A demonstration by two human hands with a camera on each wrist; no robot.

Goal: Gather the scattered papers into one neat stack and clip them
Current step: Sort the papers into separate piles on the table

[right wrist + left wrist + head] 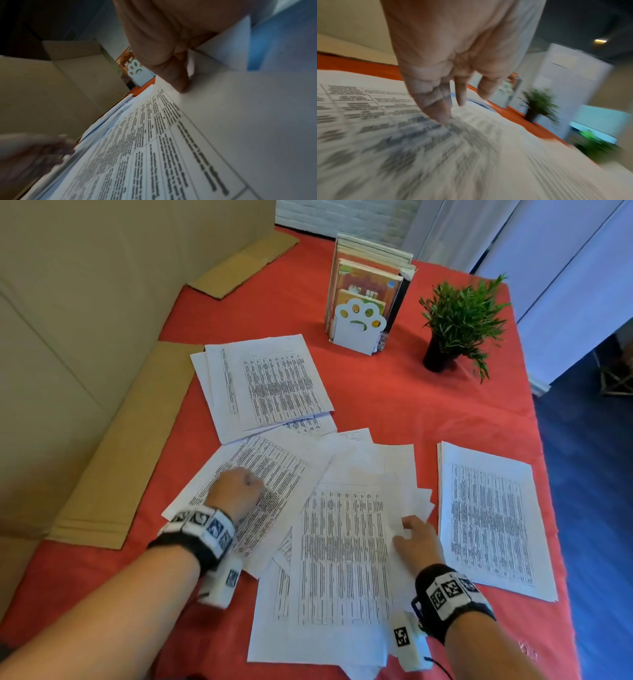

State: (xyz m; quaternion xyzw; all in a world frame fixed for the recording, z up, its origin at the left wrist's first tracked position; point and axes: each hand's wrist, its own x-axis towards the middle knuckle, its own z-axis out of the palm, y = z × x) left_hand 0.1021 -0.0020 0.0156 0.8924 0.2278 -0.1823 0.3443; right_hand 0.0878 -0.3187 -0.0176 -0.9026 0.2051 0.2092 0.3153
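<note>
Left hand (236, 491) fingers (440, 115) extended, pressing a printed sheet; right hand (416, 539) pinches a page corner. We are mid-gathering — papers (342, 542) lie in separate piles across the red surface (394, 392). Next: slide piles together — no clip visible.

The right hand (164, 40) pinches a blank sheet's edge (223, 54), thumb pressing down on the printed table sheet (163, 148). Beyond: paw-shaped bookend (139, 73), cardboard (68, 94).
</note>
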